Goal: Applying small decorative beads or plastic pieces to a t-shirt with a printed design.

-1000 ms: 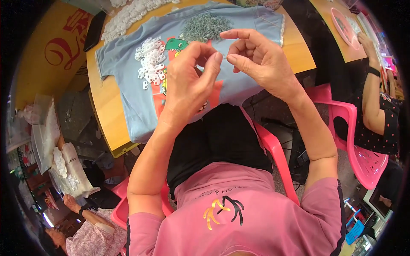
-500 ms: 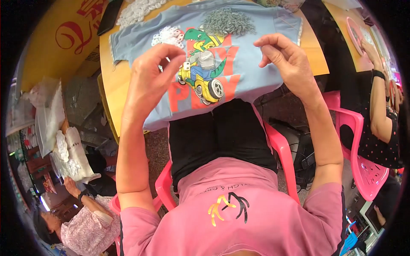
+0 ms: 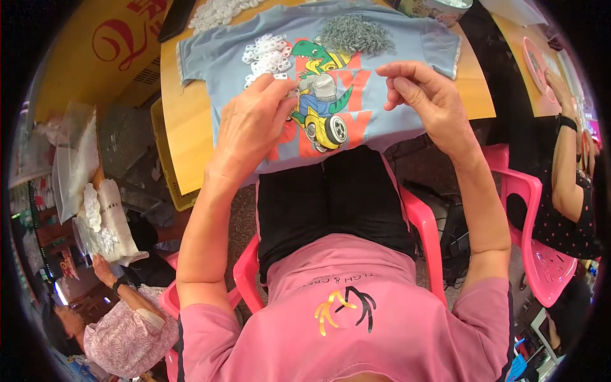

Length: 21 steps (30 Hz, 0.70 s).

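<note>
A light blue T-shirt [image 3: 398, 124] with a printed dinosaur riding a yellow vehicle is spread over the table in front of me. Above the lower left of the print, my left hand [image 3: 254, 124] pinches what looks like a small white plastic piece [image 3: 293, 93] at its fingertips. My right hand [image 3: 423, 95] hovers over the shirt's right side, thumb and fingertips close together; anything between them is too small to make out. Just beyond the left hand lies a heap of white pieces with holes [image 3: 267, 56]. A pile of small grey pieces [image 3: 356, 35] rests farther back, right of the dinosaur's head.
More white pieces [image 3: 223, 13] lie at the table's back left, beside a flat black object [image 3: 177, 19]. A patterned tin [image 3: 439, 9] stands at the back right. One person's hand [image 3: 560, 89] is at a pink tray [image 3: 533, 60] on the right; another person [image 3: 130, 331] sits at left.
The view has shifted, so shirt and piles sit farther right. My left hand has turned, its thumb and finger gap narrowing. The two hands are a little closer together.
</note>
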Motion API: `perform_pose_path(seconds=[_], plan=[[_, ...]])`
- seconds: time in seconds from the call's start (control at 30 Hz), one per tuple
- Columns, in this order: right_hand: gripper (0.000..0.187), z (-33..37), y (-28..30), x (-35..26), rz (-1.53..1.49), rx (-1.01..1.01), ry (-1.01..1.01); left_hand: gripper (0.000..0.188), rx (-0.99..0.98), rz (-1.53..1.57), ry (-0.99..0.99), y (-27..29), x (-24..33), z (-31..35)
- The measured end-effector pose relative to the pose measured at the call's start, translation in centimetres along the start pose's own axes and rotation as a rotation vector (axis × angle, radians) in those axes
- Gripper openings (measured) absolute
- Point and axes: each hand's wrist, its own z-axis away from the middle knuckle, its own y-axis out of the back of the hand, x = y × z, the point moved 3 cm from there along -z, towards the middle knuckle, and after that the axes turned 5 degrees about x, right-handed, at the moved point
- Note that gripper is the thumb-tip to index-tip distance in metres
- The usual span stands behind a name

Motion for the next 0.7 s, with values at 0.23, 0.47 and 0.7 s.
perform_pose_path(seconds=[0.23,0.47,0.7], plan=[[0.018,0.4,-1.1,0.0,-0.071,-0.03,-0.065,0.007,0.113,-0.035,-0.096,-0.2,-0.6,0.0],[0.018,0.1,-2.2,-0.3,-0.112,-0.002,-0.062,0.013,0.126,0.476,0.228,-0.6,-0.8,0.2],[0.02,-1.4,-4.5,-2.3,-0.158,0.009,0.035,0.017,0.126,1.222,0.4,-2.8,1.0,0.2]])
